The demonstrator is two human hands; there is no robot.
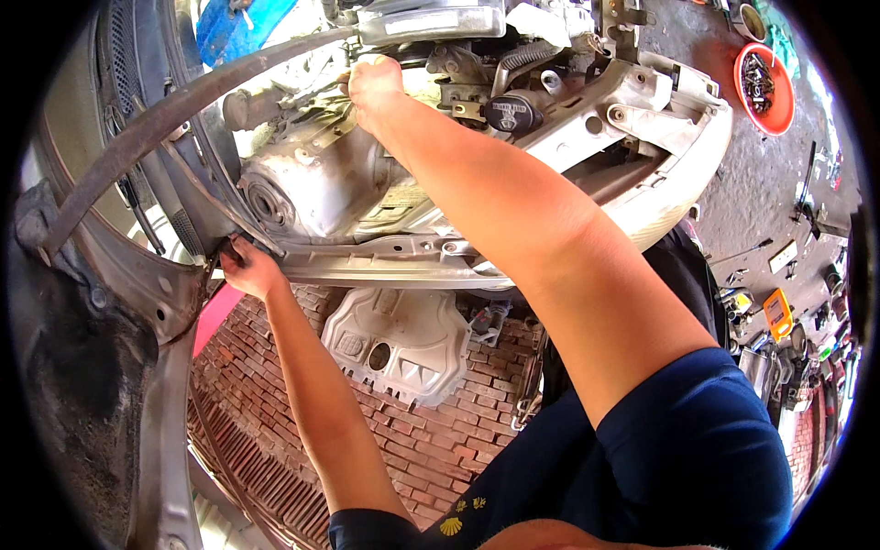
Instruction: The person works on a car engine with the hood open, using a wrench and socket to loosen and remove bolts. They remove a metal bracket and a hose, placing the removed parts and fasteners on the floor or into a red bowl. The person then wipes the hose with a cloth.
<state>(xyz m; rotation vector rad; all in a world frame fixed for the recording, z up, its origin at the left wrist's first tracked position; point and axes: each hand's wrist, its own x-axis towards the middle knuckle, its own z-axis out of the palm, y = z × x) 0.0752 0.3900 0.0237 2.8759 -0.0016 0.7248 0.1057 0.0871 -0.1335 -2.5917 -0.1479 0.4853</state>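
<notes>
My right hand (374,90) reaches over the open engine bay of a car, its fingers curled down beside the inner fender. What those fingers grip, if anything, is hidden. Below and left, my left hand (247,268) is closed at the rear corner of the silver fender rail (385,268), next to the windshield cowl (197,197); I cannot make out what is in it. The round strut mount (268,197) lies between both hands. A long dark curved strip (197,96) crosses above them. Right of my right hand is a black round cap (513,114).
A grey plastic cover (399,344) lies on the brick floor (431,449) below the fender. The pale front bumper (674,197) borders the bay. An orange-red bowl of metal parts (776,115), a yellow-orange case (778,314) and scattered tools are on the ground at right.
</notes>
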